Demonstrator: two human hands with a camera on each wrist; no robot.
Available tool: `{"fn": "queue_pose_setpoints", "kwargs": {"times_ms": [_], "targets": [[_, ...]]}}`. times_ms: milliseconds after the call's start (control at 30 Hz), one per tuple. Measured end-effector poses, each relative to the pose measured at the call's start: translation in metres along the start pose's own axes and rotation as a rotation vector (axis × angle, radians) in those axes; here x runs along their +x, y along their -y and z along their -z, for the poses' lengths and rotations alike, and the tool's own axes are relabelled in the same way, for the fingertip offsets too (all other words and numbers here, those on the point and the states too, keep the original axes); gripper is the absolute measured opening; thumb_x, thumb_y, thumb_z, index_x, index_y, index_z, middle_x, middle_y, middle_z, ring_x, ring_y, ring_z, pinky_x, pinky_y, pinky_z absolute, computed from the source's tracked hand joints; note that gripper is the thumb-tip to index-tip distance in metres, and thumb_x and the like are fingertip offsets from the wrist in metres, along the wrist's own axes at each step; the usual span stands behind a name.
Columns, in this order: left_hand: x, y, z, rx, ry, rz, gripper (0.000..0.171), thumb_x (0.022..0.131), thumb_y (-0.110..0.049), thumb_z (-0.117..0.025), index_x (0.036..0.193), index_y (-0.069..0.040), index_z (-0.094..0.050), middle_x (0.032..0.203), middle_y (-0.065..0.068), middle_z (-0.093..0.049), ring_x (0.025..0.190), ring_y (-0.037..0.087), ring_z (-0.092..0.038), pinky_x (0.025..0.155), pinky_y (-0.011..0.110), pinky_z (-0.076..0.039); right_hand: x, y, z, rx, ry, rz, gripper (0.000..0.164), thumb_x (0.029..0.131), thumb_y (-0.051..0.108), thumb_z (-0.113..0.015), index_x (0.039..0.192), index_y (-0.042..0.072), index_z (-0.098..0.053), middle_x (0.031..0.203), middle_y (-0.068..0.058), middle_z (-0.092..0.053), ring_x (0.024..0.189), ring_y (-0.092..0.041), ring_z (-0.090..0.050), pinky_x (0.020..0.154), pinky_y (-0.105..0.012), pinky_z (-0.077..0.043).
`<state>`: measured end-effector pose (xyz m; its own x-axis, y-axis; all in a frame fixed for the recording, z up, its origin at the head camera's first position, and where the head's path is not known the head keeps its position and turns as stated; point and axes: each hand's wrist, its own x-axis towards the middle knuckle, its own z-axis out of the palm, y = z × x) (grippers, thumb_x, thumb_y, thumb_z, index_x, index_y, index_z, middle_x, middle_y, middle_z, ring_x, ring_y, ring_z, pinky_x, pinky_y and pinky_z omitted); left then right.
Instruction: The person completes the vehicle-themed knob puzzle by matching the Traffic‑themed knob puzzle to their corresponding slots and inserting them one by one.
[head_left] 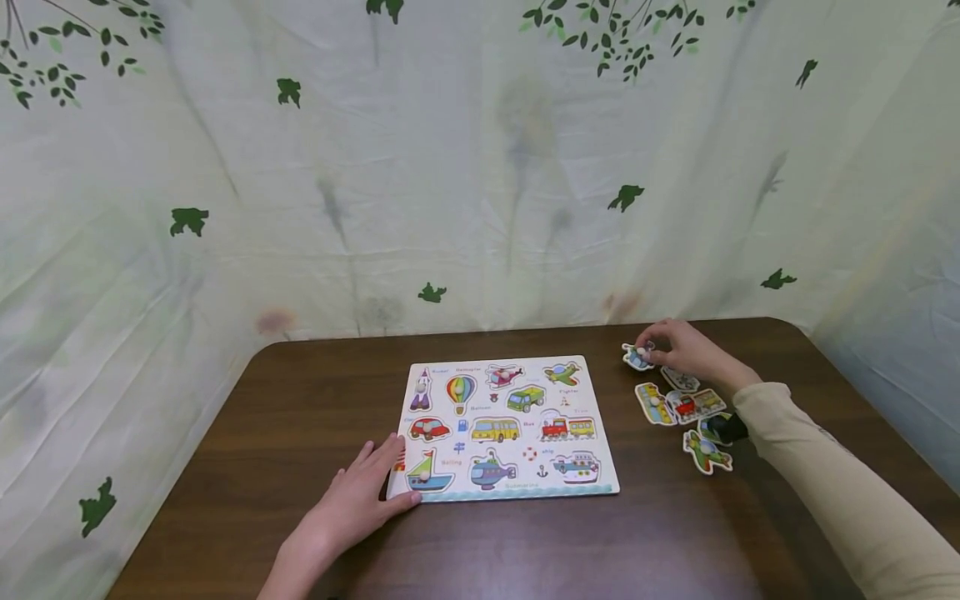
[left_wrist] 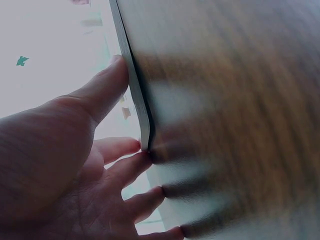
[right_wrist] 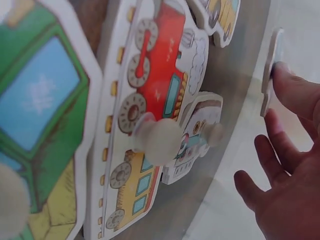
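Note:
At the near left corner of a white wooden puzzle board (head_left: 540, 379), my left hand (head_left: 356, 496) is spread with its fingers extended. Its thumb touches the board's edge (left_wrist: 138, 95), and its other fingertips reach down around the corner in the left wrist view. Over on the right, my right hand (head_left: 688, 352) pinches a small blue-and-white puzzle piece (head_left: 635, 358) between thumb and fingers. That piece appears nearly edge-on in the right wrist view, so its picture is hidden there. Below this hand lie a ship piece (head_left: 681, 381) and a train piece (right_wrist: 162, 75).
A yellow bus piece (head_left: 654, 404), a green car piece (right_wrist: 45, 90) and an airplane piece (head_left: 706, 453) lie close together, right of the board. White knobs stand up from the pieces. The brown table (head_left: 315, 400) ends at a leaf-patterned curtain (head_left: 480, 208).

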<state>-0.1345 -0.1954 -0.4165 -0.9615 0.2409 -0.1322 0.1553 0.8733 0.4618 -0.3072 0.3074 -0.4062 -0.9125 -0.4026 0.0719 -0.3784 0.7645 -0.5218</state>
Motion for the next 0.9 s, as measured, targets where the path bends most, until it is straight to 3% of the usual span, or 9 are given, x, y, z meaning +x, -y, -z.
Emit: {"fn": "queue_pose_setpoints", "kwargs": {"times_ms": [400, 900], "targets": [[0.0, -0.001, 0.0, -0.002, 0.002, 0.002, 0.085, 0.085, -0.049, -0.073, 0.151, -0.007, -0.039, 0.154, 0.016, -0.036, 0.143, 0.045, -0.023, 0.099, 0.077, -0.021, -0.012, 0.002, 0.0, 0.01, -0.039, -0.027, 0.013, 0.093, 0.008, -0.068, 0.105, 0.002, -0.068, 0.112, -0.018, -0.06, 0.103, -0.035, -0.051, 0.089, -0.055, -0.041], [0.001, -0.001, -0.001, 0.001, 0.005, 0.0, 0.085, 0.085, -0.049, -0.073, 0.151, -0.007, -0.039, 0.155, 0.016, -0.035, 0.143, 0.045, -0.022, 0.099, 0.077, -0.021, -0.018, 0.012, -0.007, -0.01, -0.077, 0.049, 0.01, 0.09, 0.006, -0.071, 0.1, 0.008, -0.07, 0.109, -0.012, -0.063, 0.105, -0.032, -0.051, 0.088, -0.052, -0.041]]}}
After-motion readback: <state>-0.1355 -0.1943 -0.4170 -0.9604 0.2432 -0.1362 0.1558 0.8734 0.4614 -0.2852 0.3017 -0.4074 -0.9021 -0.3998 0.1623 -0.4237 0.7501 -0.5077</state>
